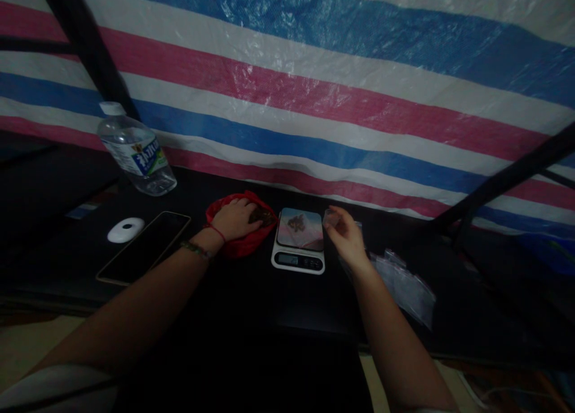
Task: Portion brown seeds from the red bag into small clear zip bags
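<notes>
My left hand (237,220) lies over a red plastic bag (245,245) with its top spread wide. Its fingers are apart and reach onto brown dried material (261,215) inside; the fingertips are partly hidden. To the right of the bag is a small white kitchen scale (299,260). A little heap of brown pieces (296,223) rests on the scale's shiny plate. Close to the scale's right edge, my right hand (347,236) pinches a small clear plastic piece (331,219), too dim to name exactly.
Several clear zip bags (406,287) lie right of my right forearm. At left are a phone (146,248), a white rounded case (126,230) and a clear water bottle (137,152). Striped plastic sheeting (314,96) and dark metal bars (85,42) stand behind the black tabletop (269,311).
</notes>
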Demonstrator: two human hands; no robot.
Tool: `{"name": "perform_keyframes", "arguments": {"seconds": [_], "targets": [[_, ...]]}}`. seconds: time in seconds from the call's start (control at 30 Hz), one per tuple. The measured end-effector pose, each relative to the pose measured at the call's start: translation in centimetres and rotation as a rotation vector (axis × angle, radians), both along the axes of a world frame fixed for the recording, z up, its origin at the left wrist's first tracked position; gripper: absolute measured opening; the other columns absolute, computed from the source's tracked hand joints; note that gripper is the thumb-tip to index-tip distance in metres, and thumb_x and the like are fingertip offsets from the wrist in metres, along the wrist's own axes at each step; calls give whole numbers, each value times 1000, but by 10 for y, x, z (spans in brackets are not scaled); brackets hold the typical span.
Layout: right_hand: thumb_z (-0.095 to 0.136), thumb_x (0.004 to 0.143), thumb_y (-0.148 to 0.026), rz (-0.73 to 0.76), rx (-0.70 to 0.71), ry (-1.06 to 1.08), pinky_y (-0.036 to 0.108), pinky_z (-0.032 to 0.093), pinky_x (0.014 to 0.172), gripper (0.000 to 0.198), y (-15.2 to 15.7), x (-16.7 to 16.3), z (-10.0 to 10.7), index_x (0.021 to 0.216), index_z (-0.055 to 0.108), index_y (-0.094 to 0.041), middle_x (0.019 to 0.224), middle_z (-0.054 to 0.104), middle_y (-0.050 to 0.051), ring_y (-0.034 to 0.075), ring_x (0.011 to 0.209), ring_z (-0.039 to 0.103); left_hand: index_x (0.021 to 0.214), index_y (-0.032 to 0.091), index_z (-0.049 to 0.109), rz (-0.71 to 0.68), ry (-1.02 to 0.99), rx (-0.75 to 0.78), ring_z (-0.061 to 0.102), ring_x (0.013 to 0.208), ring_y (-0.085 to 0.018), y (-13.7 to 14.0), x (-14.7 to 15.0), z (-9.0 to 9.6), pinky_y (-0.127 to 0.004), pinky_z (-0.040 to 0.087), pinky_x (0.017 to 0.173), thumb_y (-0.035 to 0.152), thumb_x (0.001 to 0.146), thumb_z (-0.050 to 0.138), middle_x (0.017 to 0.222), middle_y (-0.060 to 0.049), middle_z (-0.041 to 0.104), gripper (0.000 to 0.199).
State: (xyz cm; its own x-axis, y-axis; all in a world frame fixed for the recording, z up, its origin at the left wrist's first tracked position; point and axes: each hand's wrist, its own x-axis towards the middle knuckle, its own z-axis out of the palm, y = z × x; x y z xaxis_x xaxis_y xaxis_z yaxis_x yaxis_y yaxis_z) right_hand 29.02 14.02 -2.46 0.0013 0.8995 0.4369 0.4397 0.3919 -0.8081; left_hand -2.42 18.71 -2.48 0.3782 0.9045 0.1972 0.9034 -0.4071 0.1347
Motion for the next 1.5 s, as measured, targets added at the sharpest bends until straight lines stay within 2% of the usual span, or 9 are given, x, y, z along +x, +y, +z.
{"name": "perform_keyframes", "arguments": {"seconds": [0.17, 0.37, 0.67, 0.83, 1.03, 1.17, 1.23, 1.37, 1.5], "targets": [[60, 78, -31, 7, 6, 6, 38, 53, 82, 45, 2, 0, -3, 123, 54, -26, 104, 64, 6, 22, 92, 62, 105, 18, 63, 18, -11, -22, 59, 93, -25, 2, 0, -1, -36, 45, 81, 54, 83, 47, 106, -13, 62, 45], [60, 78, -31, 11, -3, 2, 37, 53, 80, 46, 0, -1, -1, 123, 54, -26, 104, 64, 6, 21, 90, 63, 95, 16, 66, 69, -17, -27, 61, 92, -25, 4, 0, 1, -36, 45, 84, 42, 86, 41, 102, -13, 66, 37], [65, 75, -33, -14, -9, 5, 36, 54, 75, 59, 3, 0, -4, 129, 45, -25, 105, 65, 7, 21, 87, 63, 91, 16, 66, 28, 12, -10, 62, 88, -23, 5, 0, 0, -35, 46, 80, 46, 89, 36, 97, -13, 67, 42], [67, 72, -32, -20, -14, -23, 35, 54, 74, 49, 7, -1, -11, 119, 53, -25, 109, 64, 7, 20, 87, 62, 85, 16, 65, 42, 4, 17, 62, 84, -24, 6, 1, 2, -35, 45, 75, 49, 90, 33, 95, -12, 68, 47], [65, 71, -30, -28, -17, -6, 36, 54, 76, 48, 6, -8, -11, 118, 56, -24, 110, 62, 8, 20, 90, 61, 83, 17, 64, 102, -36, 57, 63, 82, -23, 1, 1, 13, -33, 45, 73, 49, 92, 32, 91, -11, 68, 46], [65, 71, -27, -18, 18, 46, 36, 52, 79, 62, 2, -9, -5, 130, 45, -25, 100, 61, 5, 19, 88, 61, 82, 17, 64, 94, -73, 75, 62, 82, -22, -1, -2, 17, -33, 45, 74, 48, 92, 31, 89, -10, 67, 46], [62, 71, -25, -9, 41, 23, 37, 51, 83, 55, 2, -7, -4, 125, 50, -25, 98, 60, 4, 19, 89, 60, 81, 17, 64, 92, -88, 71, 62, 81, -22, -1, -3, 18, -33, 45, 74, 48, 92, 33, 88, -10, 67, 45], [58, 70, -21, -17, 41, -3, 42, 49, 88, 31, 4, -3, -7, 101, 59, -22, 98, 61, 5, 21, 92, 61, 81, 17, 64, 87, -115, 66, 62, 81, -22, -1, -4, 18, -33, 45, 72, 49, 91, 35, 88, -10, 68, 43], [62, 69, -20, -28, 15, 88, 42, 48, 89, 51, 7, -4, -10, 119, 48, -23, 94, 63, 4, 20, 90, 62, 82, 18, 64, 103, -140, 86, 62, 80, -21, 0, -6, 16, -32, 45, 73, 47, 91, 35, 87, -9, 68, 42]]}}
